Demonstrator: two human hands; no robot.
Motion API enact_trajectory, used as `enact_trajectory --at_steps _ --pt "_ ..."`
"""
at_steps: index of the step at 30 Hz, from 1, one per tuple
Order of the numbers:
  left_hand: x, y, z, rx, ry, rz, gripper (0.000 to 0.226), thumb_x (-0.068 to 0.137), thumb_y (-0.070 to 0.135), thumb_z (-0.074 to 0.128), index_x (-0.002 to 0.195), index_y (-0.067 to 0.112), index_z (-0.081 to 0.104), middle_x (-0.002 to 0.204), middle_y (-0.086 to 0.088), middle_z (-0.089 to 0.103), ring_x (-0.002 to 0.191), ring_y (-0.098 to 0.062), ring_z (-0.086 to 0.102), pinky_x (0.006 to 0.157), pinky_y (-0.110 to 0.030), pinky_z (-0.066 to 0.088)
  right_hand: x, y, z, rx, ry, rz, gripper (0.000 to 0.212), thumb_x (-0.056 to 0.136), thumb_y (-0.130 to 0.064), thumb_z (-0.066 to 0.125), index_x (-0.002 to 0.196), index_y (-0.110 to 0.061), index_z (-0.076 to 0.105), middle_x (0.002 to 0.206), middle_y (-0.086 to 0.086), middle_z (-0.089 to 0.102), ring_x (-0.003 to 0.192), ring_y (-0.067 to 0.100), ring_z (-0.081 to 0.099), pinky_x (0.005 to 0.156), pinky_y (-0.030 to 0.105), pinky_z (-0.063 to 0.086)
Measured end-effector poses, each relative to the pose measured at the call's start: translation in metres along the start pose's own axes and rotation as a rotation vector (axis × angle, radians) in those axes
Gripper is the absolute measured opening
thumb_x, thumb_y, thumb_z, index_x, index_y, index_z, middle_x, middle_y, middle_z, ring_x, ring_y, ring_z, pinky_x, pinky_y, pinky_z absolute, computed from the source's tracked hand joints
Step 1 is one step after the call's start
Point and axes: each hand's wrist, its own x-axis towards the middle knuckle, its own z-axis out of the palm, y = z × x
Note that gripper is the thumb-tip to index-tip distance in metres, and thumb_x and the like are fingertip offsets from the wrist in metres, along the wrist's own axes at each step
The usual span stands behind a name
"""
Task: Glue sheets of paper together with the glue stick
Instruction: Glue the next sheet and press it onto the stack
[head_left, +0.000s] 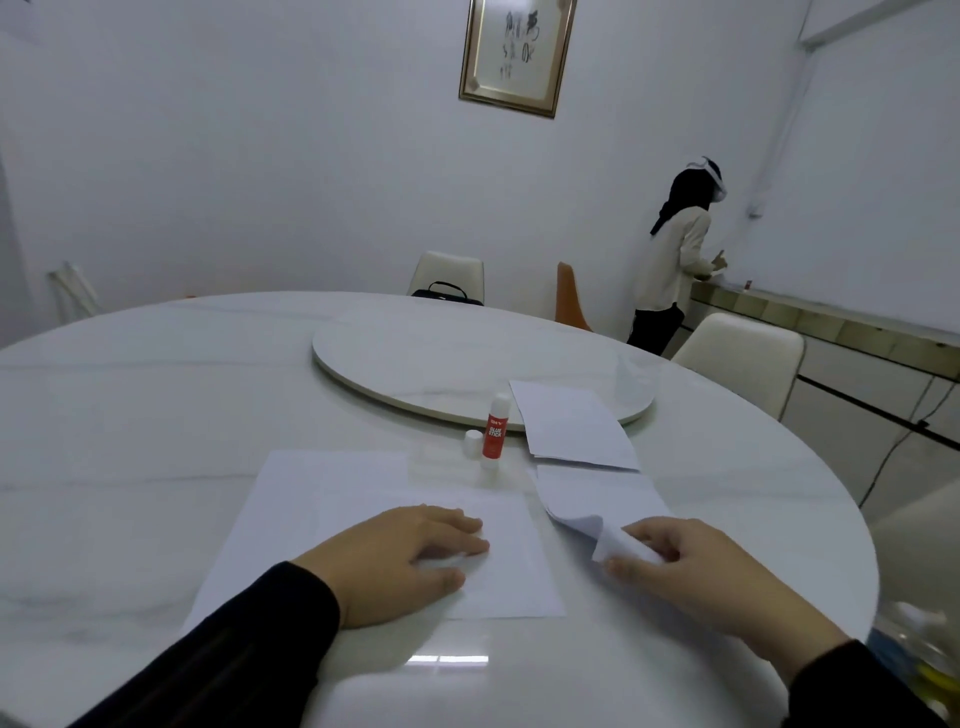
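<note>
The left hand (415, 556) lay flat, fingers straight, pressing the paper sheet (363, 519) near the tabletop's (156, 415) near edge, while the right hand (691, 566) pinched a curling second sheet (597, 499) by its corner. Thin and limp, such paper probably creases easily and is best lifted by an edge. The uncapped glue stick (494, 434) stood just beyond.

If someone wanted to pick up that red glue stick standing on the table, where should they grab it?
Probably around the red labelled middle of the glue stick, pinched from the sides with the hand coming down from above. It stands upright with its cap off beside it, so the exposed top is best avoided. The near side looks freest: the sheet stack lies close on its right.
</note>
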Motion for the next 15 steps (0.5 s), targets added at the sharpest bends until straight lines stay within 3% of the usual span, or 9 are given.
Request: enact_trajectory --at_steps 3,6,11,13,15 --pt "0.000 -0.001 -0.001 0.004 -0.009 -0.002 0.043 0.090 0.033 0.052 0.131 0.045 0.048 0.145 0.031 0.033 0.131 0.018 0.020 0.112 -0.011 0.011 0.001 -0.002 -0.003 -0.069 -0.083 0.018 0.041 0.085 -0.043 0.062 0.047 -0.027 0.055 0.041 -0.015 0.039 0.042 0.004 0.033 0.049 0.021 0.023" --pt "-0.002 -0.003 -0.004 0.055 -0.018 0.009 0.044 0.090 0.036 0.051 0.132 0.045 0.046 0.144 0.034 0.031 0.128 0.021 0.016 0.108 -0.007 0.009 0.001 -0.001 -0.006 -0.044 -0.106 0.039 0.046 0.089 -0.046 0.053 0.055 -0.017 0.046 0.050 -0.012 0.030 0.049 0.009 0.027 0.052 0.026 0.019" --pt "-0.005 -0.010 -0.006 0.030 -0.014 0.009 0.044 0.088 0.035 0.053 0.130 0.046 0.048 0.144 0.034 0.032 0.131 0.021 0.017 0.106 -0.006 0.009 -0.001 0.000 -0.011 0.116 -0.153 0.069 0.037 0.089 -0.045 0.051 0.067 -0.018 0.042 0.073 0.003 0.029 0.070 0.018 0.025 0.065 0.032 0.016" --pt "-0.004 -0.012 -0.004 0.027 0.002 0.015 0.044 0.087 0.036 0.054 0.129 0.047 0.049 0.142 0.035 0.032 0.131 0.020 0.018 0.105 -0.003 0.009 0.003 0.004 -0.010 -0.013 -0.126 0.036 0.021 0.088 -0.029 0.048 0.069 -0.020 0.047 0.069 0.001 0.038 0.065 0.017 0.031 0.064 0.030 0.022" --pt "-0.004 -0.013 -0.003 0.016 0.033 0.026 0.043 0.086 0.035 0.055 0.127 0.046 0.050 0.138 0.038 0.033 0.129 0.021 0.019 0.098 0.005 0.007 0.006 0.008 -0.007 -0.208 -0.005 -0.014 0.020 0.085 -0.010 0.044 0.071 -0.017 0.057 0.069 -0.006 0.056 0.062 0.015 0.046 0.058 0.026 0.033"
